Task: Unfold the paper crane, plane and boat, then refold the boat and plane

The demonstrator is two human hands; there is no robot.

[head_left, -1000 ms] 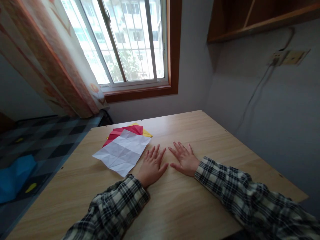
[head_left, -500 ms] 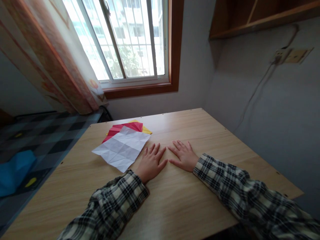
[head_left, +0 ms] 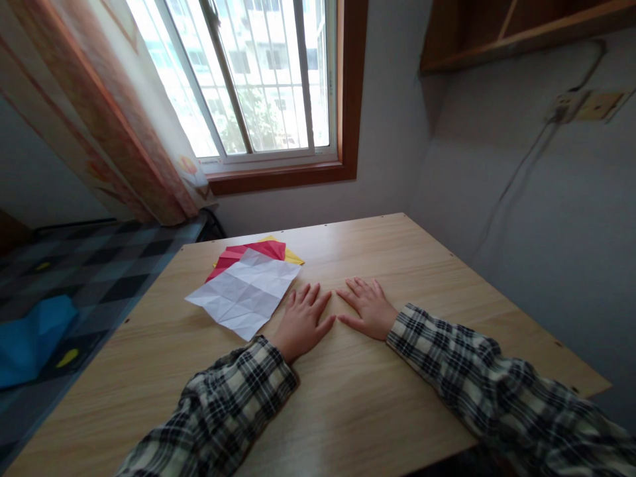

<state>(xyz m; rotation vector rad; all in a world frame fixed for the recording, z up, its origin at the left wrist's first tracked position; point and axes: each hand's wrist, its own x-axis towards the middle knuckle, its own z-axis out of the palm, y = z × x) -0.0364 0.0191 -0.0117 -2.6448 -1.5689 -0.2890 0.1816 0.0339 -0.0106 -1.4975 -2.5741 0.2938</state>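
Note:
My left hand lies flat on the wooden table with its fingers spread, holding nothing. Close to its left is a creased white sheet of paper. My right hand rests flat a little to the right, palm down and fingers apart, also with nothing in it. The two thumbs point toward each other with a small gap between them. Partly hidden under the white sheet is a creased red paper. Behind that, a bit of yellow paper shows.
Left of the table is a surface with a checked cloth, where a blue folded paper lies. A window with a curtain stands behind. A wall shelf hangs upper right, above a socket with a cord.
The whole view has shifted very slightly. Both hands and the papers stay in place on the table.

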